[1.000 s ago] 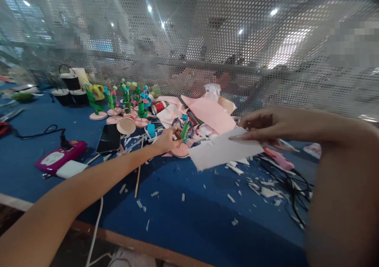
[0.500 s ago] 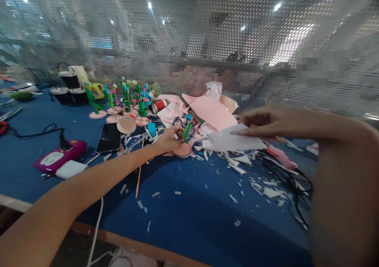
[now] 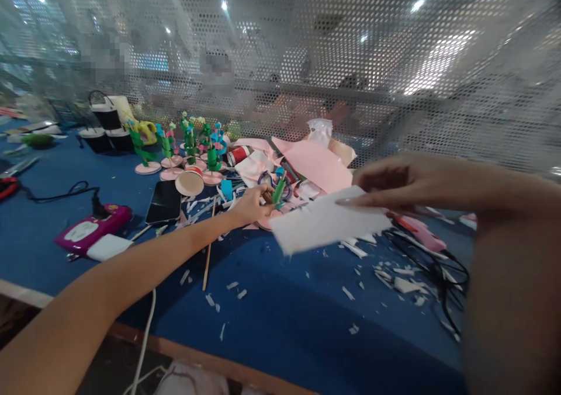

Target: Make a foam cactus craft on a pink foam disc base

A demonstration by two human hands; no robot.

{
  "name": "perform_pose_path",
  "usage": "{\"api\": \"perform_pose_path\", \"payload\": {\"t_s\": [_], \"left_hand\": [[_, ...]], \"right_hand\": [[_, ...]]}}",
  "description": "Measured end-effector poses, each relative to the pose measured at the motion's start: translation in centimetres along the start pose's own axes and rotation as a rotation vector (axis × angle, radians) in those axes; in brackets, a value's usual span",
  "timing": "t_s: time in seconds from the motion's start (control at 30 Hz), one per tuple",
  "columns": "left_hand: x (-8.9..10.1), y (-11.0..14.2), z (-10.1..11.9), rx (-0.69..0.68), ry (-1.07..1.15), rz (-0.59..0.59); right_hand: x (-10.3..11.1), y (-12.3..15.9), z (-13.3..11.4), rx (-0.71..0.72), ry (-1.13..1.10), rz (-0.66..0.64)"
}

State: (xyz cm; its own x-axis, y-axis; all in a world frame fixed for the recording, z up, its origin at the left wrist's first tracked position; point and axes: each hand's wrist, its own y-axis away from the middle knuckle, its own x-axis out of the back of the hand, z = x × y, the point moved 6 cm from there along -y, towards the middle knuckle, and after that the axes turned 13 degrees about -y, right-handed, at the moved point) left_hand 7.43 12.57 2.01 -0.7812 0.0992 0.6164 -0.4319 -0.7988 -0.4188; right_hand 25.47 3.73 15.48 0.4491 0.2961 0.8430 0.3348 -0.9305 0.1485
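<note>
Left hand [image 3: 252, 207] pinches a green stem [image 3: 279, 191] — over there — right hand [image 3: 394, 180] grips white paper [image 3: 328, 221] (fingers nearly closed on both).

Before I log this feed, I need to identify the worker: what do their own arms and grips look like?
The left forearm and right forearm show no sleeves. The left grip and right grip are ordinary five-fingered hands, ungloved, with no watch or bracelet visible. Nail details are too blurred to tell.
</note>
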Motion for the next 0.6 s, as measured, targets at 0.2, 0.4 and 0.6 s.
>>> {"api": "perform_pose_path", "payload": {"t_s": [0.2, 0.4, 0.6], "left_hand": [[-0.2, 0.1, -0.1, 0.023, 0.003, -0.026], [-0.1, 0.0, -0.4, -0.006, 0.019, 0.006], [0.0, -0.1, -0.5, -0.008, -0.064, 0.016]], "right_hand": [[-0.7, -0.2, -0.2, -0.006, -0.02, -0.086], [0.0, -0.3, -0.6, -0.005, 0.13, 0.034], [-0.9, -0.1, -0.7, -0.019, 0.01, -0.085]]}}
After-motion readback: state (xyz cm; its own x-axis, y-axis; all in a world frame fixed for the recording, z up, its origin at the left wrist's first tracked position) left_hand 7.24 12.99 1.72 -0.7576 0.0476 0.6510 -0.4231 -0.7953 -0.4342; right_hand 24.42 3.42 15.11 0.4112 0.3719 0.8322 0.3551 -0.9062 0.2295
